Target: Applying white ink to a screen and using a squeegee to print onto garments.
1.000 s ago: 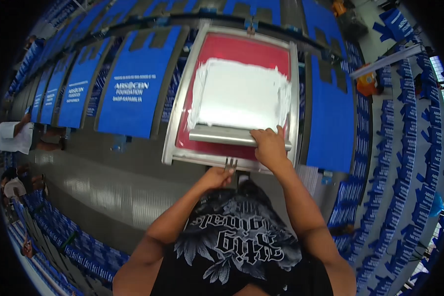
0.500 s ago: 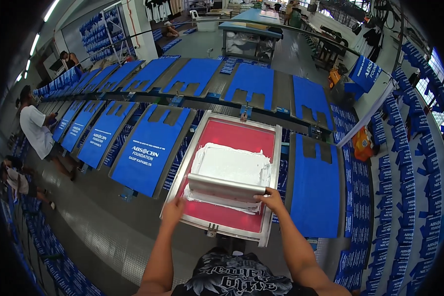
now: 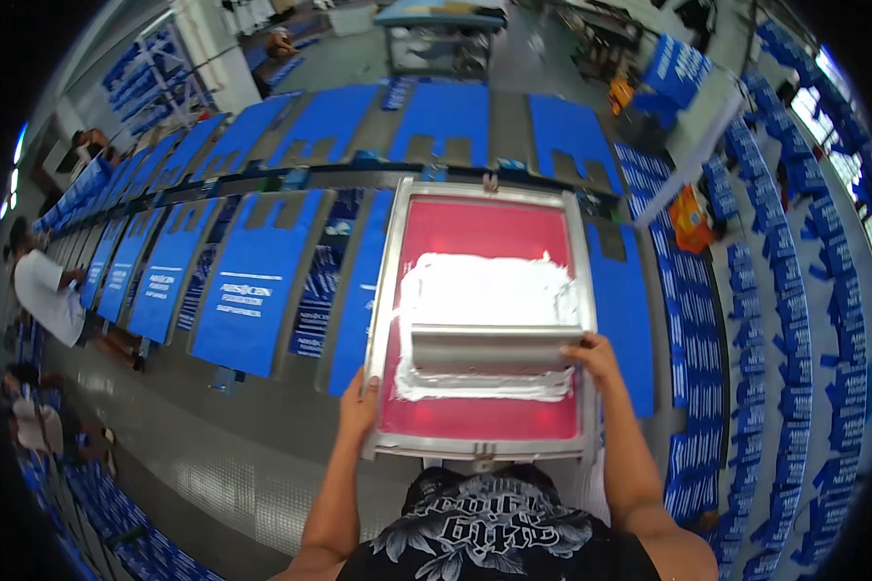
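Note:
A metal screen printing frame [image 3: 386,290] with red mesh [image 3: 484,421] is in front of me, partly covering the blue bags beneath. Thick white ink [image 3: 494,289] is spread across the mesh. A wide metal squeegee [image 3: 489,347] lies crosswise in the ink, toward my side. Gripping the frame's lower left edge is my left hand [image 3: 358,402], its fingers closed. My right hand [image 3: 596,358] is closed over the frame's right edge, and its fingertips touch the squeegee's right end. Just left of the frame, a blue bag [image 3: 354,329] with white print is partly hidden.
Blue bags [image 3: 254,290] lie flat on boards in two long rows, some printed white. Bags hang in strips [image 3: 746,320] at the right, beside a pale post [image 3: 693,160]. One person in a white shirt [image 3: 48,295] stands at the left; others are farther off.
The screen frame has shifted right along the boards with both my hands, revealing a printed bag at its left. My left hand now clasps the frame's edge. The view has turned slightly.

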### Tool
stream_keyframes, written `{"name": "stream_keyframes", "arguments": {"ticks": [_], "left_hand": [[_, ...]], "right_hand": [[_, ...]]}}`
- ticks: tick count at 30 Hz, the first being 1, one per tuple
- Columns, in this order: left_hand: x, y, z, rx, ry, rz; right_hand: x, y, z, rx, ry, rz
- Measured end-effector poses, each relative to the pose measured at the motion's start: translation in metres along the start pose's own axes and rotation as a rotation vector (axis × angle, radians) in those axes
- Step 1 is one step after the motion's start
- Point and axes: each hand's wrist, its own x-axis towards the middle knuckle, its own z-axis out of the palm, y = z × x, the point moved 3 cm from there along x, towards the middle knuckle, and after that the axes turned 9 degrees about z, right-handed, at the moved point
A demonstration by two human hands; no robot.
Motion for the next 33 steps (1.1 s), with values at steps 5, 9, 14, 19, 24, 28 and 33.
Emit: {"name": "stream_keyframes", "arguments": {"ticks": [5,9,14,19,24,28,33], "left_hand": [[-0.04,0.066,0.129,-0.162,-0.144,-0.003],[-0.056,0.089,0.186,-0.192,-0.167,-0.051],[-0.074,0.1,0.228,-0.075,-0.077,-0.086],[-0.061,0.094,0.244,0.131,-0.085,-0.038],[-0.057,0.111,0.243,0.151,-0.065,-0.12],[-0.044,0.104,0.247,-0.076,-0.045,-0.156],[-0.056,0.09,0.244,-0.103,-0.068,-0.107]], "right_hand": [[-0.018,0.028,-0.147,0.016,0.043,-0.053],[-0.02,0.052,-0.213,0.0,0.058,-0.078],[0.013,0.054,-0.26,0.016,-0.017,-0.05],[0.046,0.06,-0.277,-0.185,0.03,-0.118],[0.047,0.057,-0.27,-0.121,-0.036,-0.037],[0.051,0.06,-0.264,-0.018,-0.071,-0.118],[0.038,0.068,-0.263,-0.038,-0.077,-0.093]]}}
